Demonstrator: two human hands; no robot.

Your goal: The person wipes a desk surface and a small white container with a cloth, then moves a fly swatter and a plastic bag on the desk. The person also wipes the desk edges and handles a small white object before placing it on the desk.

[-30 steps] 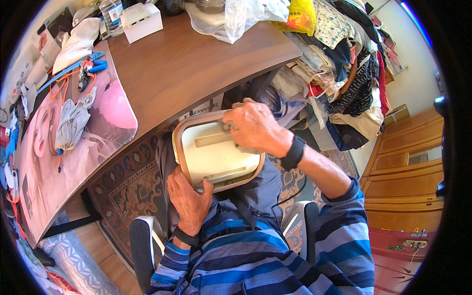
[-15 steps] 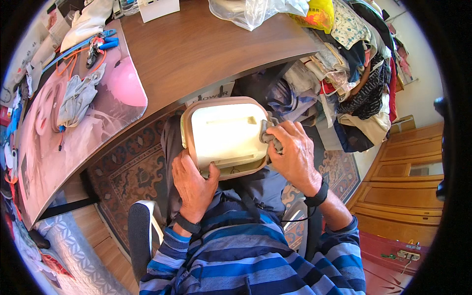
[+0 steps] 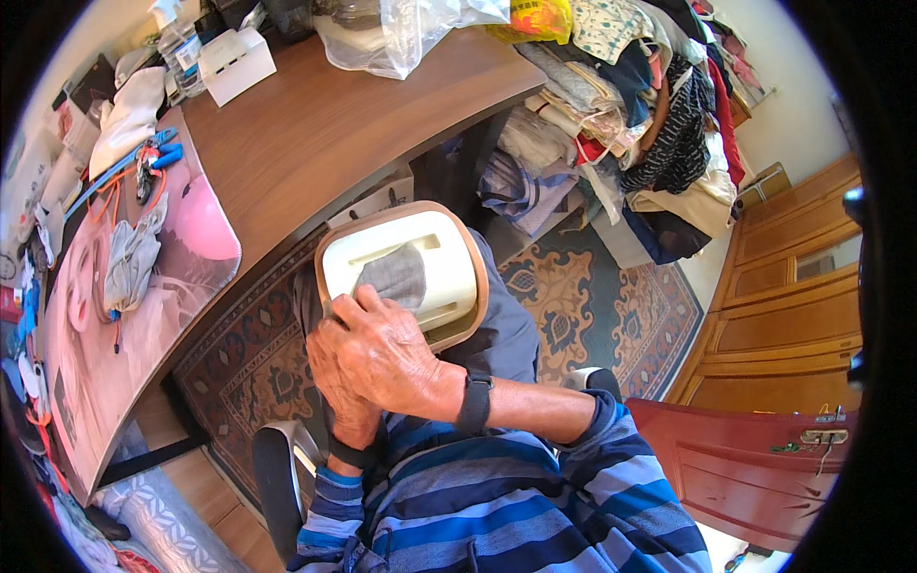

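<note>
A cream plastic container point(image 3: 457, 277) with a rounded tan rim rests on my lap, its pale face with long slots turned up. Across that face lies a grey cloth point(image 3: 394, 275), pressed down under the fingertips of my right hand point(image 3: 394, 355). This hand is closed on the cloth's near edge and crosses in front of my left hand point(image 3: 330, 382). My left hand grips the container's near left side. Its fingers are largely hidden behind the right hand.
A brown desk point(image 3: 334, 115) curves ahead, with a pink mat point(image 3: 196, 239) holding a grey cloth pouch and cords. Plastic bags point(image 3: 392, 43) and a white box point(image 3: 234, 67) stand at its back. Clothes point(image 3: 659, 124) pile up right. Below lies a patterned rug point(image 3: 592, 296).
My right hand has moved left with the cloth, from the container's right rim across its upper face to the near left corner. The view has shifted to the right.
</note>
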